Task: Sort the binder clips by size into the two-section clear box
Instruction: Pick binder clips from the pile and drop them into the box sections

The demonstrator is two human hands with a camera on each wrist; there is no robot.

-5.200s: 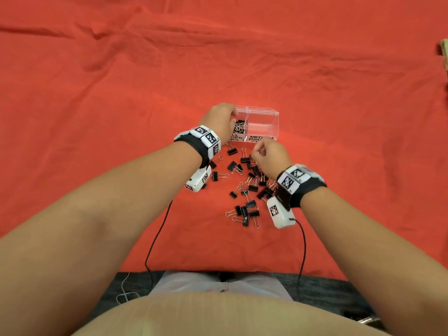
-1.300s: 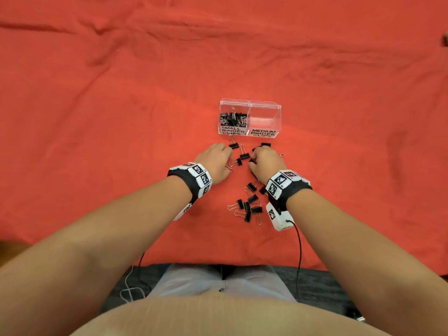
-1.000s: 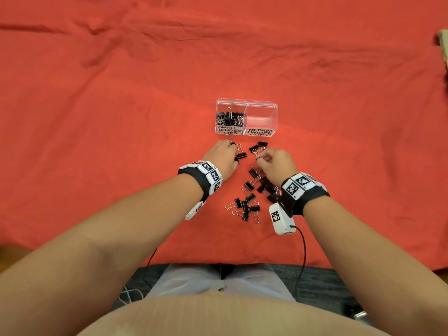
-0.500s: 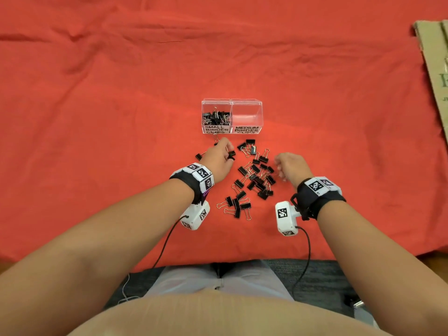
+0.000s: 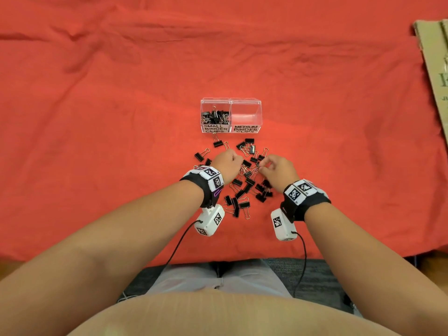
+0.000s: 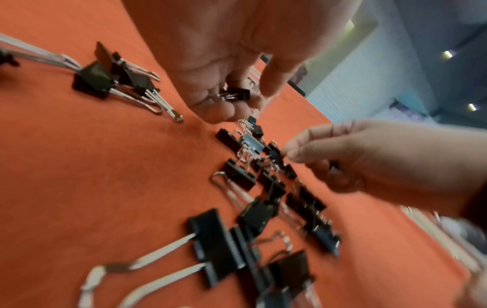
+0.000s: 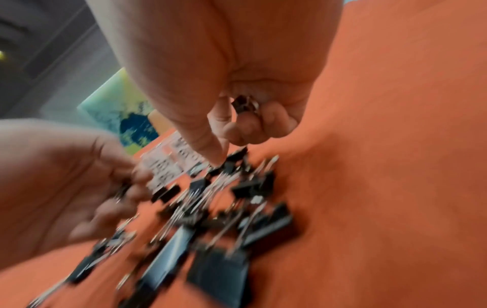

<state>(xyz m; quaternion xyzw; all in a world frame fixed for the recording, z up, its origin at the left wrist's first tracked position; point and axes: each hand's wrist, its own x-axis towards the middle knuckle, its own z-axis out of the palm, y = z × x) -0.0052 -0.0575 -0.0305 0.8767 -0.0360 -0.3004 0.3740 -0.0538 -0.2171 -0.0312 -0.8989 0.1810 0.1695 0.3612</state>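
The clear two-section box (image 5: 261, 110) stands on the red cloth. Its left section, labelled small, holds several small black clips (image 5: 215, 116); the right section, labelled medium, shows only cloth through it. A loose pile of black binder clips (image 5: 244, 187) of both sizes lies in front of the box. My left hand (image 5: 234, 161) hovers at the pile's left edge, its curled fingers (image 6: 218, 108) gripping a small black clip (image 6: 235, 94). My right hand (image 5: 263, 167) reaches into the pile from the right, index finger (image 7: 210, 152) down on the clips, a small clip (image 7: 243, 104) tucked in its curled fingers.
Stray clips (image 5: 200, 156) lie left of the pile and just before the box (image 5: 218, 143). A cardboard sheet (image 5: 434, 57) lies at the far right. The cloth's front edge (image 5: 218, 261) is near my lap, with both wrist cables hanging over it.
My right hand has come back from the right side into the pile. The left hand has stayed at the pile's left edge. The head view has shifted slightly.
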